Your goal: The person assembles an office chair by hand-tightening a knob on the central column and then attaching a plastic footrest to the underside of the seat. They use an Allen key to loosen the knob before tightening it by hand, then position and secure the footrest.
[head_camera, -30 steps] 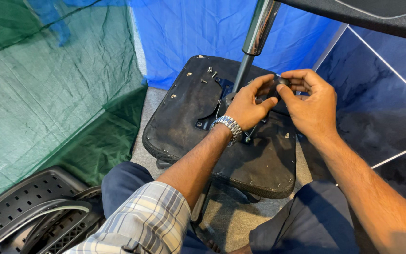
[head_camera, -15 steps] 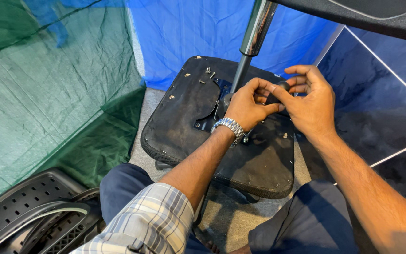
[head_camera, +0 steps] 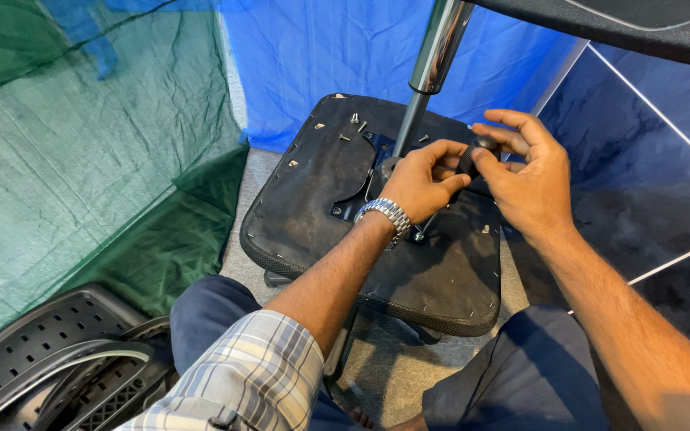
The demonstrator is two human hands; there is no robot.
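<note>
An upturned black chair seat (head_camera: 313,199) lies on the floor in front of me, its metal gas column (head_camera: 434,56) rising from the middle. A small black knob (head_camera: 473,156) sits over the seat's far right part, and both hands meet on it. My left hand (head_camera: 418,179), with a metal watch (head_camera: 385,212) on its wrist, pinches the knob from the left. My right hand (head_camera: 525,172) closes its thumb and fingers on the knob from the right. Several small screws (head_camera: 354,122) lie loose on the far part of the seat.
A green net (head_camera: 81,144) hangs at the left and a blue sheet (head_camera: 321,48) at the back. A black perforated chair back (head_camera: 49,351) lies at the lower left. A dark chair part (head_camera: 648,24) juts in at the top right. My knees frame the seat.
Both hands have shifted slightly and turned around the black knob while staying on it; the fingers of my right hand have spread a little. The seat has not moved.
</note>
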